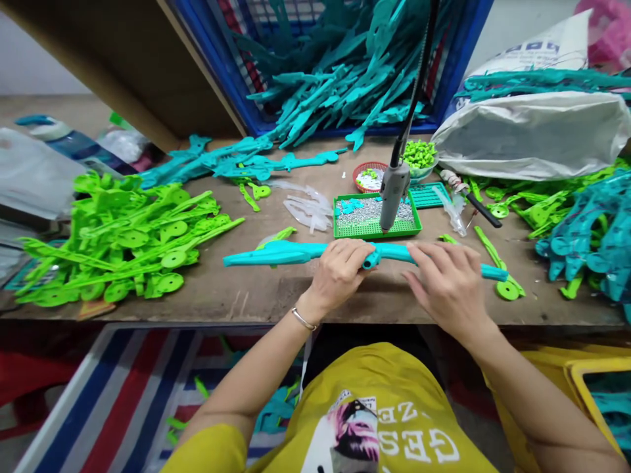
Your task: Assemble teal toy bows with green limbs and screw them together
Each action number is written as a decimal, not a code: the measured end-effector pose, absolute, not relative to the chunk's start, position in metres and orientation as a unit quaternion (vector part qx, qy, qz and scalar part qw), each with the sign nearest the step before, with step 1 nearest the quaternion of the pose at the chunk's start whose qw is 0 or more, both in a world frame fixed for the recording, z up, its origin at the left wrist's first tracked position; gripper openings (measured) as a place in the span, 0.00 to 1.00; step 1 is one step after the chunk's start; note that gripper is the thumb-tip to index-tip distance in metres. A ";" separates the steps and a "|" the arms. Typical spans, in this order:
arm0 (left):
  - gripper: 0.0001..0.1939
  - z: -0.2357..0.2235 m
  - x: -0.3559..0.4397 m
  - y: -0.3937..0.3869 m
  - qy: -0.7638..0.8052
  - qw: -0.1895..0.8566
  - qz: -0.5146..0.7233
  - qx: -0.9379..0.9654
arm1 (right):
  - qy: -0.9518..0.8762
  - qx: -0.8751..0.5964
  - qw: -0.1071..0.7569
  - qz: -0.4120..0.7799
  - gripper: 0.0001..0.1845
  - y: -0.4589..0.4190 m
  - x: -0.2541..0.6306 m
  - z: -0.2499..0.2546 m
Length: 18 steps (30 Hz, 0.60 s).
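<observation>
A long turquoise plastic part (286,253) is held level across the front of the bench, with a small round socket near its middle. My left hand (340,272) is closed round it just left of that socket. My right hand (448,286) is curled over its right half, fingers on top and thumb below. Behind the part hangs a grey electric screwdriver (394,190), its tip low over a green tray (377,232) of small screws and turquoise pieces. A lime-green part (507,289) lies partly under the right end of the turquoise part.
Lime-green parts (133,236) are heaped at left, turquoise ones (591,230) at right. A blue crate (266,125) of turquoise parts stands behind. Near the tray are a red basket (355,177), a bowl of green pieces (419,157), clear plastic pieces (310,209) and a black-handled tool (486,211).
</observation>
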<state>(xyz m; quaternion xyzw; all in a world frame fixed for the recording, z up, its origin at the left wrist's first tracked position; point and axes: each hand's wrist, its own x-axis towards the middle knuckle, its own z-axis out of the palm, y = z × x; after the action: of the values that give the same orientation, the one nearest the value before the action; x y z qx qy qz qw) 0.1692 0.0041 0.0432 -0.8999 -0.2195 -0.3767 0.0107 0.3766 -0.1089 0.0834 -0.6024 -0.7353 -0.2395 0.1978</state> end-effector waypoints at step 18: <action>0.12 0.061 0.184 0.026 -0.190 -0.075 -0.370 -0.906 | -0.774 -0.556 0.102 -0.284 0.08 -0.055 0.371 0.085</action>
<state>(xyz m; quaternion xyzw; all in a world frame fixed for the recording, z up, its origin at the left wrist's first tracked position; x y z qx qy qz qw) 0.1836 0.0261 0.0609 -0.9061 -0.1903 -0.3704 -0.0750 0.3707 -0.0553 0.0847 -0.5564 -0.7741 -0.2840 0.1023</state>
